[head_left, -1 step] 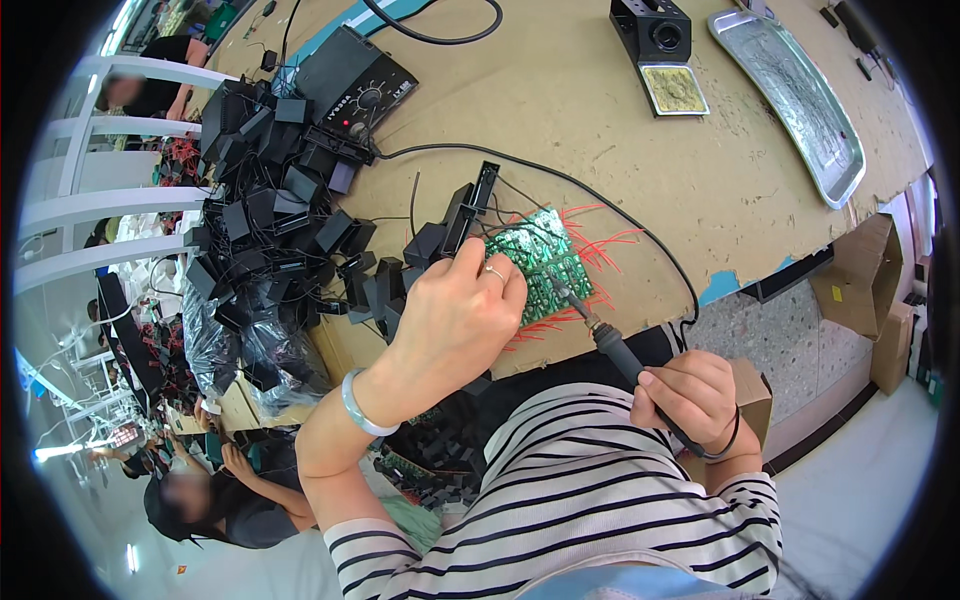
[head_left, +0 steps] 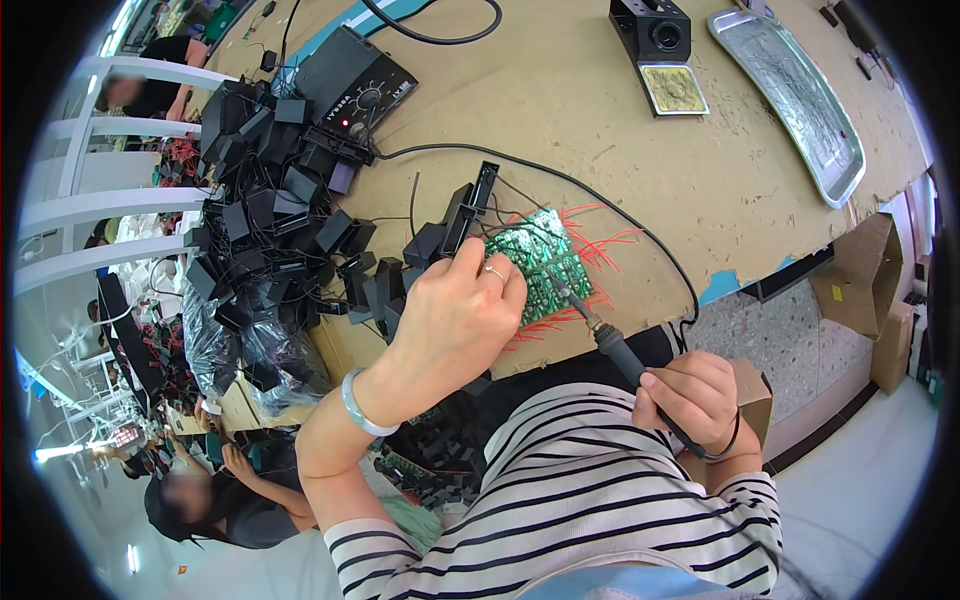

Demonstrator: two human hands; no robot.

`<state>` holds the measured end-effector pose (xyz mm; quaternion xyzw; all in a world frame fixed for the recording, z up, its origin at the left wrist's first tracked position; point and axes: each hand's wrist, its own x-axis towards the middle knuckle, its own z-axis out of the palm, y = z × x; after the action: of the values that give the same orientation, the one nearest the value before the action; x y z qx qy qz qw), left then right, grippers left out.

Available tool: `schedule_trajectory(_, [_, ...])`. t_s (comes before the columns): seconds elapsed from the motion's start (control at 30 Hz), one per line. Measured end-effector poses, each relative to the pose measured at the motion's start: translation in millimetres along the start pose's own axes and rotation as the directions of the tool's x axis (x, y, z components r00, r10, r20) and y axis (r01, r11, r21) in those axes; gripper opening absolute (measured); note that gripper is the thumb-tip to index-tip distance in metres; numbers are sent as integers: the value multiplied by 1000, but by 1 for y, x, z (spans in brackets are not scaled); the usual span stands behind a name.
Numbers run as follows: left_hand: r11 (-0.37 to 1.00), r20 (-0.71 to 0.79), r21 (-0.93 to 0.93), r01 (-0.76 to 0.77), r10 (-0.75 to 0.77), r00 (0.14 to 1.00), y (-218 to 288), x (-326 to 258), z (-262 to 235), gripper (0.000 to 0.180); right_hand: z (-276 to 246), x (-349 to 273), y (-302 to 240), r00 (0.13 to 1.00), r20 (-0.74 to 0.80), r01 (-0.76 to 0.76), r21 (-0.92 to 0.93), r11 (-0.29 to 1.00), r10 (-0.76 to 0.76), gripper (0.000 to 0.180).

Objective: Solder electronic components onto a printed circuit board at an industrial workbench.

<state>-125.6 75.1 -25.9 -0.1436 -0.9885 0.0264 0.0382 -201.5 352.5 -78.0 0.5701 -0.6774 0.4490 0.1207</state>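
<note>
A green circuit board (head_left: 543, 250) with thin red wires sticking out around its edges lies on the table in front of me. My right hand (head_left: 690, 400) is closed around the dark handle of a soldering iron (head_left: 622, 355), whose tip meets the board or hovers just over it. My left hand (head_left: 465, 310) is over the board's left edge with its fingers bent and pressed together; what they pinch is hidden beneath them. Next to these fingers stands a long black housing (head_left: 470, 208) with thin black leads running toward the board.
A large pile of black plastic cases (head_left: 270, 190) fills the left side, beside a black soldering station (head_left: 355, 85) whose cord (head_left: 560, 165) loops around the board. Farther off are an iron holder with a sponge tray (head_left: 675, 90) and a metal tray (head_left: 800, 110). A co-worker (head_left: 250, 500) sits at left.
</note>
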Motion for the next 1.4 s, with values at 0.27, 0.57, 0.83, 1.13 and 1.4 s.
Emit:
schedule_trajectory(0.27, [1000,18,-16,5,-5,1000,-1,1,-2,14,-14,3,-5,997,-33,-67,-12,998,67,22])
schedule_trajectory(0.57, [999,104,26,42,-45,994,2,1,-7,27,-17,-1,-6,993,-75,-87,-19,996,85,22])
schedule_trajectory(0.83, [999,76,4,47,-47,996,3,3,-5,19,-19,-2,-7,993,-78,-91,-21,996,89,23])
schedule_trajectory(1.13, [994,20,-45,101,-100,995,1,2,-11,18,-20,-2,-7,992,-87,-91,-13,996,89,25])
schedule_trajectory(1.4, [612,-54,-380,694,-763,644,-43,-12,-10,26,-23,-4,-6,988,-111,-111,-50,993,105,25])
